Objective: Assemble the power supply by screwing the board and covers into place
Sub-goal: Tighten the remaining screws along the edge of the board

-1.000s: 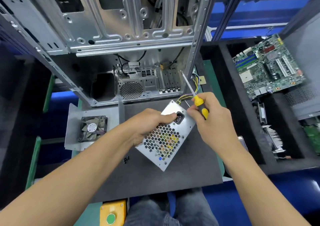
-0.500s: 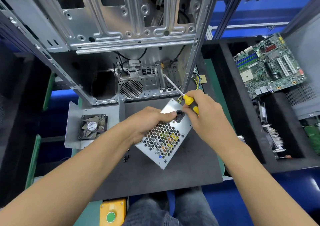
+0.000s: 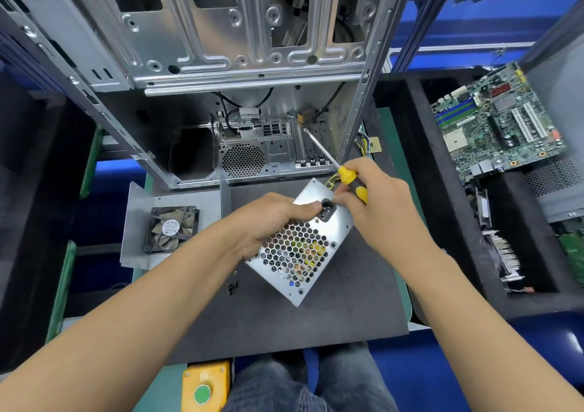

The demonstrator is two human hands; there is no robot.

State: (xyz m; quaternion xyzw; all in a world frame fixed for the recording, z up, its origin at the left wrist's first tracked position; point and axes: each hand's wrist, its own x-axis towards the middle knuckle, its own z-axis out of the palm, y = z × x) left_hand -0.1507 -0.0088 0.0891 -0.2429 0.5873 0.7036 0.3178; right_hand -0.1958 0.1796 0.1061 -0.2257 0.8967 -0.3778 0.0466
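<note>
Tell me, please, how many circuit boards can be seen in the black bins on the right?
2: a large green motherboard propped in the far bin, and part of another green board at the picture's right edge, nearer the person. More may be hidden beyond the frame.

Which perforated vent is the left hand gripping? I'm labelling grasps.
The honeycomb grille on the power supply, held by the left hand; the round vent sits untouched in the computer case.

The left hand [image 3: 271, 219] holds the metal power box [image 3: 303, 247] on the gray surface [image 3: 316, 317]. The right hand [image 3: 376, 203] holds a yellow screwdriver [image 3: 346, 176].
</note>
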